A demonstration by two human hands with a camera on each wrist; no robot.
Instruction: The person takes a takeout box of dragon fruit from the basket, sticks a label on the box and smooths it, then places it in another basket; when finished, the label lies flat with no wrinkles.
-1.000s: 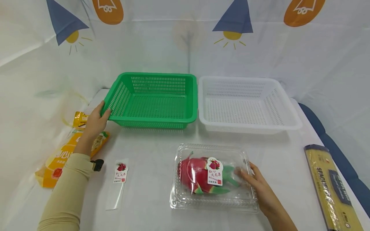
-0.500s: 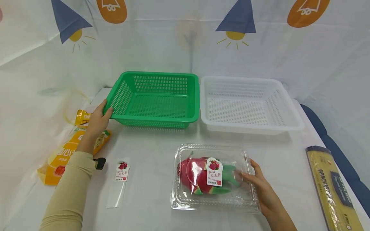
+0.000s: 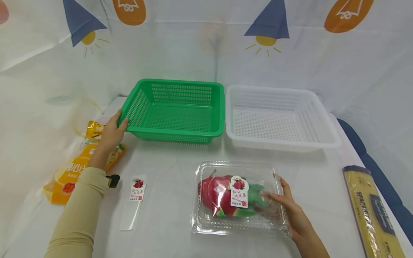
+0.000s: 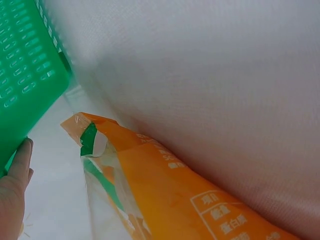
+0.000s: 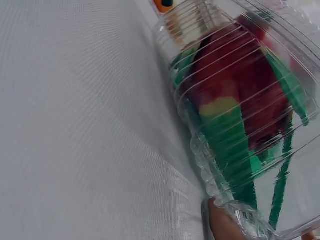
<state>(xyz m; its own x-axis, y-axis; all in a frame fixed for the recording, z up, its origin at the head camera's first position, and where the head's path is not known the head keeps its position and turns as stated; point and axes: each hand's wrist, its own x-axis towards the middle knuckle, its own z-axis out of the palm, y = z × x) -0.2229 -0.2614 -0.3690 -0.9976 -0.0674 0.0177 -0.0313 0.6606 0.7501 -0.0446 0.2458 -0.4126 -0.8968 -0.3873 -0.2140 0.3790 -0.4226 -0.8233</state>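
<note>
My left hand (image 3: 112, 133) grips the near left corner of a green plastic basket (image 3: 174, 133), thumb over its rim. In the left wrist view part of that hand (image 4: 12, 195) shows against the basket wall (image 4: 25, 75). At the right, my right hand (image 3: 298, 213) holds the right edge of a clear plastic clamshell box (image 3: 222, 226), thumb over the lid. Inside the box lies a red dragon fruit (image 3: 216, 193) with green scales, also plain in the right wrist view (image 5: 225, 75). A printed label (image 3: 239, 191) sits on the lid. The green basket has nothing in it.
A white basket (image 3: 284, 144) stands beside the green one. An orange food bag (image 3: 72, 170) lies at the left, under my left forearm. Close by is a clear strip with a dragon fruit label (image 3: 137, 190). A spaghetti pack (image 3: 368, 208) lies near the right table edge.
The head view has shifted slightly, so baskets and packs appear a little farther right. The clamshell box stays nearly at the same spot in view. Both hands keep their holds.
</note>
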